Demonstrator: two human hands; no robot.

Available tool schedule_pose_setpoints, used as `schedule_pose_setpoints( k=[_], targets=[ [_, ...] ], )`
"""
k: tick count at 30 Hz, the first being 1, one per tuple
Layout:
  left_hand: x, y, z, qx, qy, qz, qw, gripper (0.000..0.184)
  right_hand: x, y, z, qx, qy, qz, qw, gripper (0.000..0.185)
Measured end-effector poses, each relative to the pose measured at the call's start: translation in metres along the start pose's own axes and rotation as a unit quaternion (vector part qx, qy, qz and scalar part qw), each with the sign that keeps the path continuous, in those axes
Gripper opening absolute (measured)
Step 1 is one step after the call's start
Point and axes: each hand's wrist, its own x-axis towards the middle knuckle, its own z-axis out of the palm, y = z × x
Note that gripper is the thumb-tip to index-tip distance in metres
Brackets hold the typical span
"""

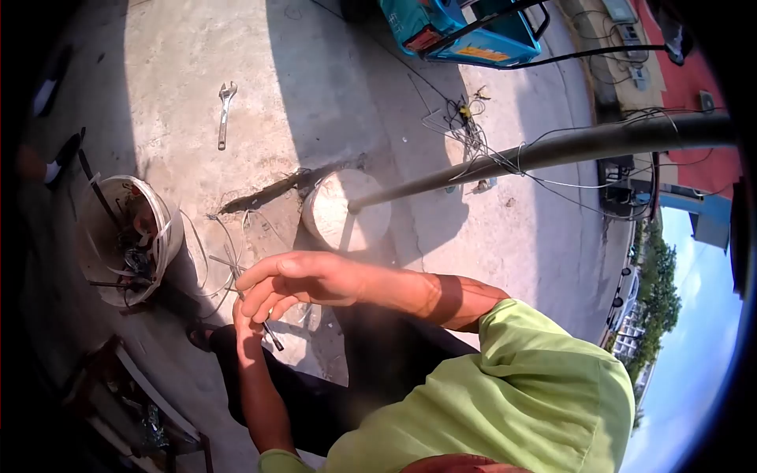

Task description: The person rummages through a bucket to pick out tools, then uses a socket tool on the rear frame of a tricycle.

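2 hands meet at 1 rod point(274, 337).
Right hand point(296, 280) loosely open, left hand point(247, 321) can't tell; 1 wrench point(225, 117), 1 bucket point(169, 230), outdoor concrete point(189, 47).

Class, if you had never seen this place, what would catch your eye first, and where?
Probably the bright yellow-green shirt at the bottom, right of centre, with the wearer's bare hands close together to its left. Next, the long pole slanting from its round, whitish base to the right edge, wires tangled around it. The turquoise crate at the top and the adjustable wrench on sunlit concrete, upper left, also stand out.
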Motion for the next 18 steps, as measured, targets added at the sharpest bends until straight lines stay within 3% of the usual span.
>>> schedule_pose_setpoints(
  k=[3, 4, 7, 15, 18],
  targets=[
    [0.035, -0.034, -0.038, -0.011, -0.008, -0.059, 0.998, 0.028, -0.021, 0.002, -0.019, 0.183, 0.075, -0.04, 0.979, 0.067],
    [0.023, -0.033, -0.022, -0.002, 0.038, -0.042, 0.998, 0.027, -0.028, 0.0, -0.025, 0.226, 0.117, -0.054, 0.966, 0.061],
    [0.018, -0.042, -0.026, -0.027, 0.016, -0.064, 0.997, 0.028, -0.042, 0.0, -0.037, 0.28, 0.174, -0.057, 0.942, 0.055],
    [-0.016, -0.033, 0.007, -0.08, 0.0, -0.104, 0.991, 0.031, -0.062, -0.047, -0.018, 0.258, 0.159, -0.146, 0.942, 0.047],
    [-0.023, -0.036, 0.015, -0.094, -0.021, -0.107, 0.99, 0.031, -0.08, -0.027, -0.042, 0.293, 0.176, -0.085, 0.936, 0.045]
  ],
)
